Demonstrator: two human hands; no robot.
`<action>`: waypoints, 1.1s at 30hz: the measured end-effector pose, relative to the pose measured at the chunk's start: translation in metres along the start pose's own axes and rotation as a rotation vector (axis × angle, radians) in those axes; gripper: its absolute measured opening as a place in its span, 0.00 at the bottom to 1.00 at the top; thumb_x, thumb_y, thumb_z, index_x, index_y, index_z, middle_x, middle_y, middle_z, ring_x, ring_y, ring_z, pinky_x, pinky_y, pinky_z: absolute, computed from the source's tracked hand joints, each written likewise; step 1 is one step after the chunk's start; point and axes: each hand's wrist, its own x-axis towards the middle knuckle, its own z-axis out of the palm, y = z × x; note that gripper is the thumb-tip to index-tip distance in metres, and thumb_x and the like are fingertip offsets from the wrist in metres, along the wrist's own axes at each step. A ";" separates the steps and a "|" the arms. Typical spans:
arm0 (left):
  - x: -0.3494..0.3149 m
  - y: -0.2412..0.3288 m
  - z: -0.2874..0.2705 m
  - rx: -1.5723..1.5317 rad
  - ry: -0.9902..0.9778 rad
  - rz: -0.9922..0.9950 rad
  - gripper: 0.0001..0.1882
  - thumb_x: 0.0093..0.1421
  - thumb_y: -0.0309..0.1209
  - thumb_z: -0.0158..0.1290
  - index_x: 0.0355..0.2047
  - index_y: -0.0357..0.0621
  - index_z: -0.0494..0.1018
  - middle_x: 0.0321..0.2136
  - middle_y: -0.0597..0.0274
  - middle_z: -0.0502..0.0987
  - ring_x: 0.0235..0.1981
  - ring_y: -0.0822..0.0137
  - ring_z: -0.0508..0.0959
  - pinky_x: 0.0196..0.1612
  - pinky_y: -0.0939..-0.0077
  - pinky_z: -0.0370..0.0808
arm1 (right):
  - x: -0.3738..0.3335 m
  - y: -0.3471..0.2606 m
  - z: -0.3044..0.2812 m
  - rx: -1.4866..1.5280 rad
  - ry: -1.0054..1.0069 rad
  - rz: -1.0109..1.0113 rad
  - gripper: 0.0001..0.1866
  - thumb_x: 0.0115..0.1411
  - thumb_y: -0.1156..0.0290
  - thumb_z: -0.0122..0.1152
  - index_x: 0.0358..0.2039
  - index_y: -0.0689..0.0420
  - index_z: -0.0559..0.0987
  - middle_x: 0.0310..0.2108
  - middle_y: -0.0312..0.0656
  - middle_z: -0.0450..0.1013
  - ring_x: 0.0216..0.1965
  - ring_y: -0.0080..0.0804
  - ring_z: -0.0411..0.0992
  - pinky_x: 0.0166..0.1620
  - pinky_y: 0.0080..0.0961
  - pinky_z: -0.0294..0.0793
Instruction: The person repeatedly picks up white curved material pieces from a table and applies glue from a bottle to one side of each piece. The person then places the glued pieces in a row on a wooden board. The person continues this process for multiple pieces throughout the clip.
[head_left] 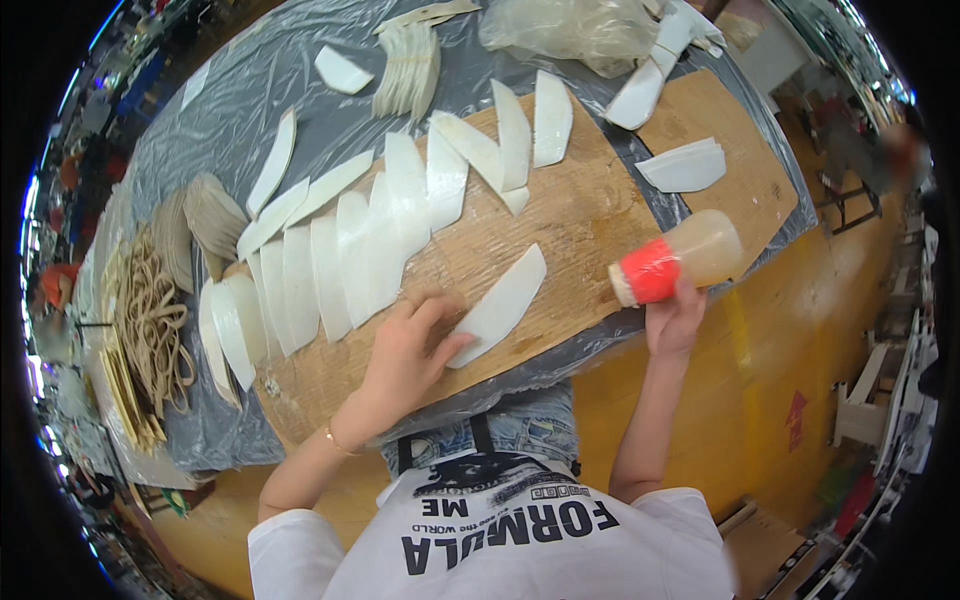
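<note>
A single white curved flat piece point(505, 302) lies slanted on the wooden board point(580, 225). My left hand point(412, 342) rests at its lower end, the thumb touching it and the fingers bent and spread over the board. My right hand point(676, 318) is closed around a translucent bottle point(708, 243) with a red band, tipped on its side above the board's right edge. The bottle's pale end points left, apart from the piece. Left of and beyond my left hand, a row of similar white pieces point(352, 255) overlaps on the board.
Grey plastic sheeting point(335, 125) covers the table. Stacked pale pieces point(407, 72) and a clear plastic bag point(575, 35) lie at the back. Beige cord loops point(152, 320) are at far left. More white pieces point(685, 166) sit on a second board point(745, 150).
</note>
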 end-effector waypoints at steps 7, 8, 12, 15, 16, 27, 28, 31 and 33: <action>-0.039 -0.007 0.007 0.508 0.187 0.341 0.16 0.54 0.37 0.61 0.43 0.49 0.77 0.57 0.54 0.67 0.56 0.54 0.67 0.59 0.57 0.57 | -0.014 -0.006 0.075 -0.691 -0.293 -0.189 0.31 0.50 0.73 0.73 0.51 0.64 0.68 0.45 0.46 0.74 0.44 0.32 0.75 0.48 0.28 0.74; -0.045 -0.006 0.008 0.524 0.161 0.328 0.16 0.55 0.37 0.60 0.44 0.49 0.77 0.58 0.53 0.66 0.58 0.53 0.66 0.59 0.56 0.56 | -0.011 -0.003 0.083 -0.717 -0.305 -0.201 0.31 0.49 0.72 0.74 0.51 0.64 0.68 0.44 0.46 0.74 0.43 0.32 0.75 0.47 0.28 0.74; -0.056 -0.006 0.007 0.494 0.013 0.205 0.18 0.59 0.40 0.55 0.48 0.50 0.76 0.62 0.50 0.61 0.62 0.50 0.60 0.62 0.54 0.52 | 0.000 0.011 0.101 -0.879 -0.355 -0.261 0.32 0.49 0.70 0.75 0.49 0.63 0.67 0.40 0.46 0.75 0.40 0.34 0.76 0.42 0.28 0.75; -0.056 -0.009 0.005 0.429 -0.037 0.158 0.19 0.60 0.42 0.53 0.50 0.51 0.76 0.64 0.49 0.58 0.65 0.49 0.56 0.64 0.52 0.49 | -0.003 0.017 0.104 -0.928 -0.385 -0.267 0.34 0.49 0.70 0.75 0.51 0.64 0.64 0.40 0.47 0.75 0.38 0.36 0.77 0.41 0.30 0.76; -0.054 -0.010 0.004 0.405 -0.044 0.153 0.19 0.61 0.42 0.53 0.50 0.51 0.76 0.65 0.49 0.57 0.65 0.48 0.55 0.64 0.51 0.49 | -0.007 0.017 0.104 -0.960 -0.407 -0.308 0.36 0.48 0.70 0.75 0.52 0.64 0.63 0.40 0.47 0.75 0.39 0.37 0.77 0.41 0.31 0.76; -0.078 -0.019 -0.002 0.446 0.047 0.154 0.17 0.59 0.43 0.55 0.46 0.53 0.79 0.65 0.48 0.58 0.67 0.49 0.54 0.67 0.49 0.42 | -0.080 0.030 0.089 -0.971 -0.685 -0.357 0.47 0.41 0.71 0.77 0.58 0.66 0.59 0.48 0.54 0.70 0.45 0.46 0.76 0.46 0.34 0.77; -0.082 -0.021 -0.002 0.490 0.057 0.150 0.16 0.59 0.43 0.55 0.45 0.53 0.79 0.64 0.48 0.59 0.67 0.49 0.54 0.67 0.49 0.41 | -0.070 0.028 0.087 -1.014 -0.666 -0.355 0.46 0.42 0.70 0.77 0.58 0.66 0.60 0.48 0.54 0.71 0.44 0.45 0.76 0.45 0.34 0.77; -0.086 -0.026 0.000 0.486 0.068 0.139 0.16 0.58 0.43 0.55 0.44 0.54 0.79 0.64 0.48 0.60 0.66 0.50 0.55 0.67 0.50 0.40 | -0.031 0.024 0.090 -1.078 -0.544 -0.365 0.43 0.45 0.68 0.76 0.56 0.66 0.61 0.45 0.52 0.73 0.41 0.42 0.77 0.44 0.33 0.76; -0.087 -0.027 0.001 0.484 0.084 0.150 0.16 0.58 0.44 0.55 0.44 0.53 0.79 0.64 0.48 0.60 0.67 0.50 0.55 0.67 0.50 0.40 | -0.012 0.025 0.097 -1.083 -0.438 -0.400 0.40 0.47 0.67 0.76 0.55 0.66 0.62 0.42 0.50 0.74 0.39 0.40 0.77 0.43 0.33 0.76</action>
